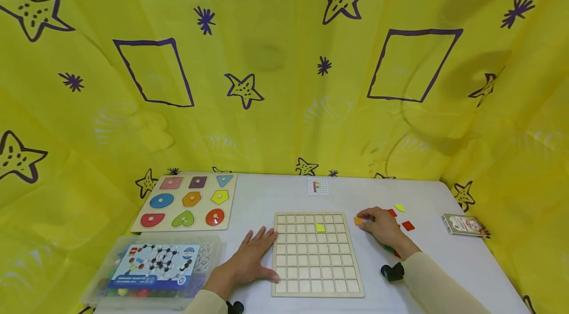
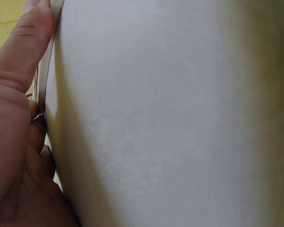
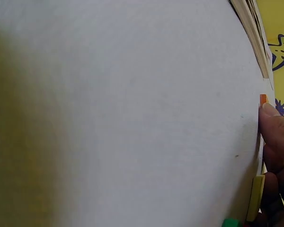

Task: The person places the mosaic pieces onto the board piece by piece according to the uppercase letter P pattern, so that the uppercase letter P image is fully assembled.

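A wooden grid board [image 1: 317, 259] lies on the white table, with one yellow tile [image 1: 320, 228] in an upper cell. My left hand [image 1: 253, 260] rests beside it, fingers spread, thumb and fingertips at the board's left edge. To the right of the board, my right hand [image 1: 381, 225] pinches a small orange tile [image 1: 357, 221], whose end shows at the thumb in the right wrist view. Around that hand lie several loose pieces, among them a red tile [image 1: 408, 225] and a yellow rounded piece [image 1: 399, 208]. A yellow block [image 3: 256, 198] stands near the curled fingers in the right wrist view.
Behind the board lies a small printed grid card [image 1: 317, 187]. A shape puzzle board [image 1: 205, 215] and a clear plastic box [image 1: 209, 255] of molecular model parts occupy the left side. At far right is a card box [image 1: 464, 225]. A yellow curtain [image 1: 275, 126] hangs behind the table.
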{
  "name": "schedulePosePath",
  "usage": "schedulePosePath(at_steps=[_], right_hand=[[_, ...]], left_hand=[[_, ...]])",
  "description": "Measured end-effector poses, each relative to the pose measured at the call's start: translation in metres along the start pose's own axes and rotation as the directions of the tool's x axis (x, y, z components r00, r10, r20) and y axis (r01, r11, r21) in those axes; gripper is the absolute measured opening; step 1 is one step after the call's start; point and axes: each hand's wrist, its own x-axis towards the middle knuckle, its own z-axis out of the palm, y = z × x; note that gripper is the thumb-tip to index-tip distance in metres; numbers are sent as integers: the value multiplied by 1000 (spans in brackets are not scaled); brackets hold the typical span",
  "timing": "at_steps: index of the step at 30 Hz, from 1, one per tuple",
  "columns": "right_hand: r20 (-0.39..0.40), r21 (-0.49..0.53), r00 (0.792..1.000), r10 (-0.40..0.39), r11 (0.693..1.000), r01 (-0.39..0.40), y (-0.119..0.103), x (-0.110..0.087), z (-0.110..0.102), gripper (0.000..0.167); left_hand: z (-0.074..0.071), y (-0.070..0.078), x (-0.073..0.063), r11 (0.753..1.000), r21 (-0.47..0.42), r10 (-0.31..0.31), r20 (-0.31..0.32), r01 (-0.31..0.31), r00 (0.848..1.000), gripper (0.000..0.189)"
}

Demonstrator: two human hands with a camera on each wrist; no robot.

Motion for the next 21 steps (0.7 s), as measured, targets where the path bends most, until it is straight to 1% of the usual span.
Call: schedulePosePath(at_steps=[5,8,12,15,18,21], right_hand=[[6,39,1000,2,999,-2,-1,-2,-2,23],[25,60,999,-20,998,19,-1,-4,-4,29],[65,77,998,-25,997,20,1,-6,-8,37],[81,70,997,-20,997,14,0,-6,-9,32],[77,41,996,-43,998,40,-1,-6,-8,25],[71,10,995,-65,998,64,-1,-5,-7,23]], left_hand=[[0,0,-1,1000,-3,2,1,-2,1000,116],[1,-1,-1,1000,1,3,0,-3,1000,116],[2,-2,0,1000,7,3,2,-3,1000,116],[3,-3,0,1000,10,3,-1,-3,1000,117],[3,-4,1,1000,8,-3,-2,3,1000,117],[3,-4,1,1000,4,-6,-1,6,1000,117]])
